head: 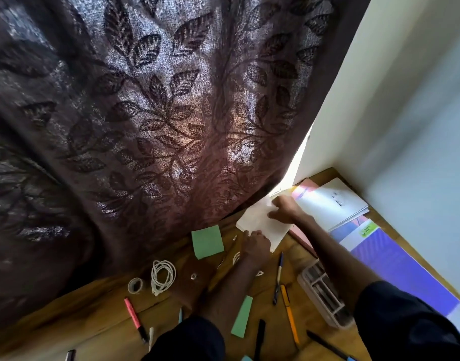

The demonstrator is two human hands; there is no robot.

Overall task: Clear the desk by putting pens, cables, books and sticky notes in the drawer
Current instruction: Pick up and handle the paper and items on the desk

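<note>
The curtain (171, 126) hides the desk's (93, 313) far edge and the paper's (257, 221) far corner. The paper lies far right, skewed, one corner pointing near; I can't make out its long axis. My left hand (255, 243) curls its fingers on its near edge. My right hand (283, 208) rests on top, its fingers too blurred to tell.

Leaf-patterned curtain (145, 126) hides the far edge of the table (98, 303); black pen (259, 340) runs off the bottom edge; booklet (330, 201) print blurred.
</note>
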